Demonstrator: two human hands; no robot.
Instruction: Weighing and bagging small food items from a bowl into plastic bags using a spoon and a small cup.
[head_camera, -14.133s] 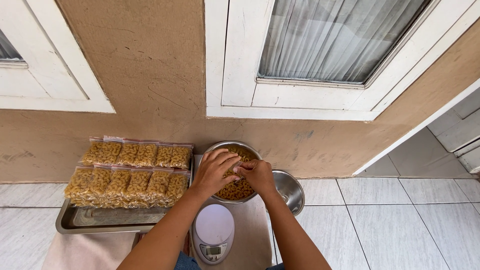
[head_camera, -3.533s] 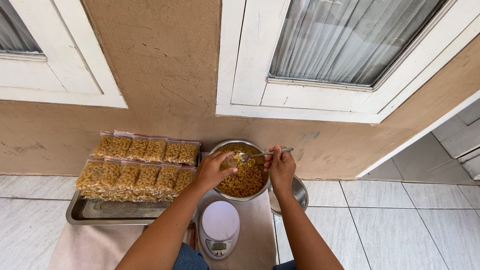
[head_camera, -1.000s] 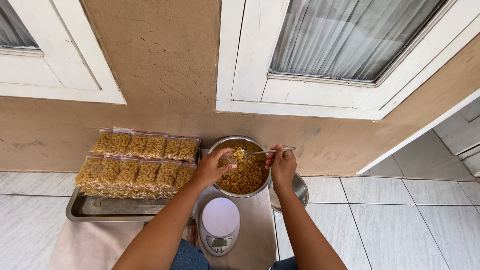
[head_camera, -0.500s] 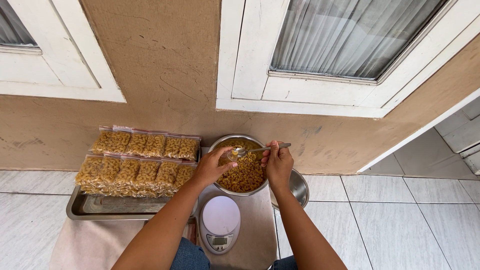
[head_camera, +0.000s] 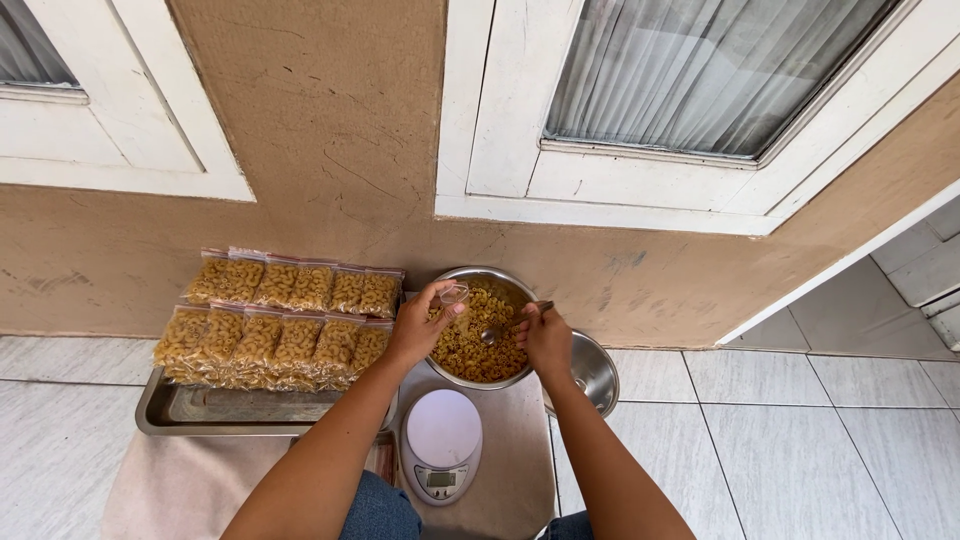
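Steel bowl (head_camera: 450, 285) of elbow macaroni (head_camera: 478, 345) stands by the wall; left hand (head_camera: 420, 328) pinches a small clear bag (head_camera: 453, 295) over its near rim; right hand (head_camera: 547, 340), apart from it, grips a spoon (head_camera: 497, 330) dipped in the macaroni; white kitchen scale (head_camera: 441, 440) lies just below; metal tray (head_camera: 180, 410) at left carries 2 rows of filled macaroni packets (head_camera: 275, 320); second steel bowl (head_camera: 595, 370) sits behind the right wrist.

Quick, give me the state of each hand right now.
Left hand: closed on a small clear plastic bag over the round metal bowl of macaroni.
Right hand: closed on a metal spoon.
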